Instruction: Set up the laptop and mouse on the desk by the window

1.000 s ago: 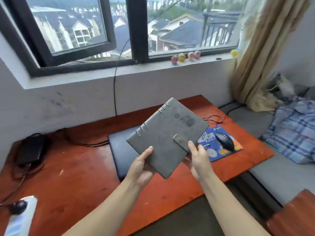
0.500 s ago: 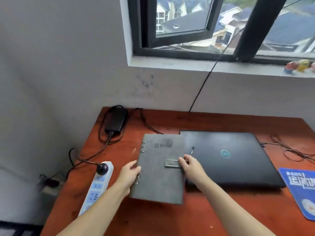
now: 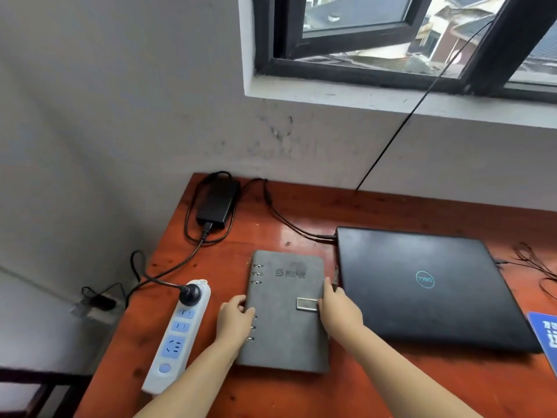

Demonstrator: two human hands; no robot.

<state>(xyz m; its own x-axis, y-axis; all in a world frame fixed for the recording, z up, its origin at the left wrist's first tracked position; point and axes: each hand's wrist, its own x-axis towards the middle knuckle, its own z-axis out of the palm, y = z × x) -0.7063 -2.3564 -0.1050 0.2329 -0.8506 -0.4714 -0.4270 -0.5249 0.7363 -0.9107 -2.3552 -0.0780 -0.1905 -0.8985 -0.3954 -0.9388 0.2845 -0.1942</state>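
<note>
Notebook down, laptop next

Clearly the step in hand is clearing space: the grey ring-bound notebook (image 3: pixel 286 312) lies flat on the red wooden desk (image 3: pixel 241 236), between the white power strip (image 3: pixel 177 333) and the closed black laptop (image 3: pixel 422 291). The left hand (image 3: pixel 233 319) cups the ringed spine edge, fingers curled against it, while the right hand (image 3: pixel 339 309) rests at the clasp side, fingers bent onto the cover's edge. Both hands touch the notebook; neither seems to clamp it hard.

By my judgement the next move calls for letting go and reaching right to lift the laptop's lid. The laptop sits just beside the right hand, its near left edge close to the fingers but apart from them, with its charger cable (image 3: pixel 289 221) plugged in at the back corner. The mouse is out of view; only a corner of the blue mouse pad (image 3: pixel 545 336) shows at the right edge.
</note>
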